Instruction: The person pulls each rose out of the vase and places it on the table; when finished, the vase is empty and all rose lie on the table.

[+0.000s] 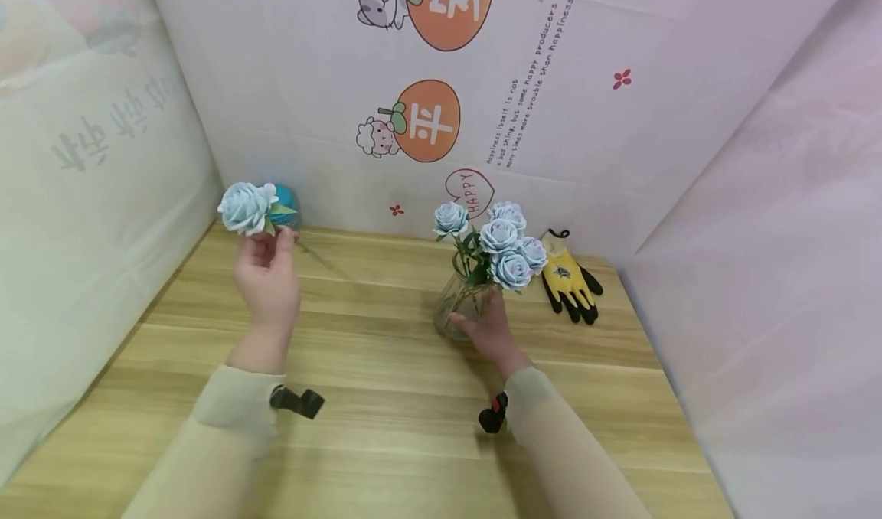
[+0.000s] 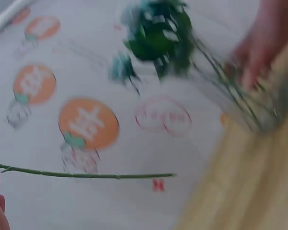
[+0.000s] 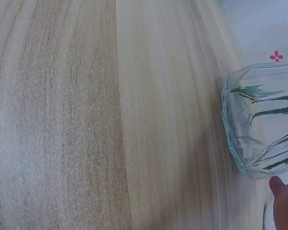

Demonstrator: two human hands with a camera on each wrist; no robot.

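Note:
My left hand (image 1: pixel 269 285) pinches a pale blue artificial rose (image 1: pixel 244 209) just under its bloom, at the left of the head view. Its bare green stem (image 2: pixel 93 176) stretches sideways across the left wrist view. On the right, my right hand (image 1: pixel 491 329) grips a clear glass vase (image 1: pixel 446 311) low on its side. Several blue roses (image 1: pixel 499 237) with green leaves stand in the vase, most leaning right. In the right wrist view the faceted glass base (image 3: pixel 237 127) shows stems inside, with fingers and thumb at its sides.
A yellow and black work glove (image 1: pixel 566 278) lies right of the vase, near the back wall. Behind the held rose is a round blue object (image 1: pixel 285 201), partly hidden. Printed cloth walls (image 1: pixel 310 83) enclose the wooden table (image 1: pixel 379 396) at the back and sides.

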